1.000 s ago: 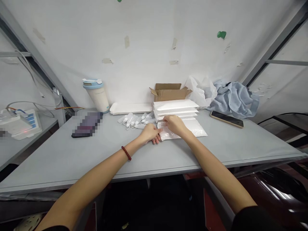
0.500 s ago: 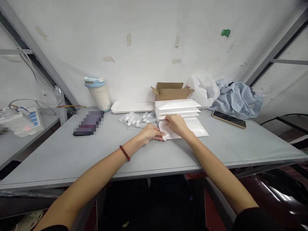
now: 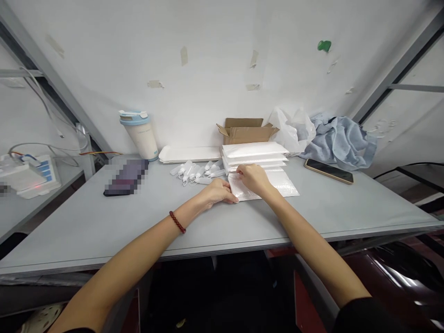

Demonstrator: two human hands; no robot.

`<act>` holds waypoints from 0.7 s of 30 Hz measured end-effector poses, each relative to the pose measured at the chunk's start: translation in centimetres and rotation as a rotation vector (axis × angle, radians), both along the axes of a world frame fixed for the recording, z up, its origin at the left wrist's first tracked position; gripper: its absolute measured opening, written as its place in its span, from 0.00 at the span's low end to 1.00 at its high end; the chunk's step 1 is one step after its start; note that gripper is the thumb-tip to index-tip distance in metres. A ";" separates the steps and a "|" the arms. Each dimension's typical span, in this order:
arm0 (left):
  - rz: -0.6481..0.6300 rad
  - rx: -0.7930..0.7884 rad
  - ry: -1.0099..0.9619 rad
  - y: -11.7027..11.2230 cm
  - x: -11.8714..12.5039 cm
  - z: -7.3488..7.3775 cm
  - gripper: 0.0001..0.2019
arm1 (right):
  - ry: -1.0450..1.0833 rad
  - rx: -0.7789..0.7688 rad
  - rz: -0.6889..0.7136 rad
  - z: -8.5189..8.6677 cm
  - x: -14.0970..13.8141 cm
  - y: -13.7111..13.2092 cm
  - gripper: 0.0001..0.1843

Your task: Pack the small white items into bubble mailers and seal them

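A white bubble mailer (image 3: 277,185) lies flat on the grey table (image 3: 86,226), in front of a stack of white mailers (image 3: 255,152). My left hand (image 3: 217,193) rests on the table, fingertips pinching the mailer's near left corner. My right hand (image 3: 255,178) is closed on the mailer's left end at its far edge. A red bead bracelet (image 3: 176,221) is on my left wrist. Several small clear plastic bottles (image 3: 196,171) lie just left of the mailer.
A cardboard box (image 3: 246,131), a white plastic bag (image 3: 289,129) and blue cloth (image 3: 342,138) sit against the wall. A phone (image 3: 329,170) lies at the right, a dark blurred object (image 3: 126,178) and a blue-lidded cup (image 3: 138,134) at the left, with a flat white tray (image 3: 189,154).
My left hand slid slightly along the mailer's left end toward its near corner. The right hand stayed nearly still.
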State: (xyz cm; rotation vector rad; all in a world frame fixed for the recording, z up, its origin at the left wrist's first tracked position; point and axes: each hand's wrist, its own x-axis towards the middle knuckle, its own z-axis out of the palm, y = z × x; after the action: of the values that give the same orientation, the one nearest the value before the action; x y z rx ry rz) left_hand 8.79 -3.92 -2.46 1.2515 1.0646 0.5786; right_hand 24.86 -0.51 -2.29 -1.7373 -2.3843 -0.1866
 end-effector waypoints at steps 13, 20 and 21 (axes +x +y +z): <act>-0.050 0.137 0.029 -1.1 0.5 -0.7 0.19 | -0.022 -0.008 -0.018 0.0 -0.1 -0.1 0.13; -0.095 0.124 -0.071 -1.0 0.4 -1.4 0.25 | -0.027 -0.021 -0.024 0.2 -0.2 -0.2 0.13; -0.114 0.158 -0.078 -1.0 0.4 -1.5 0.24 | -0.027 -0.024 -0.026 0.3 -0.2 -0.2 0.13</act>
State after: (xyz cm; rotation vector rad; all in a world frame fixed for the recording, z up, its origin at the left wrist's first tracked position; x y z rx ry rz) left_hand 9.19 -4.94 -3.98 1.4068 0.8903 0.6284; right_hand 24.70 -0.73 -2.00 -1.7882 -2.3939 -0.1871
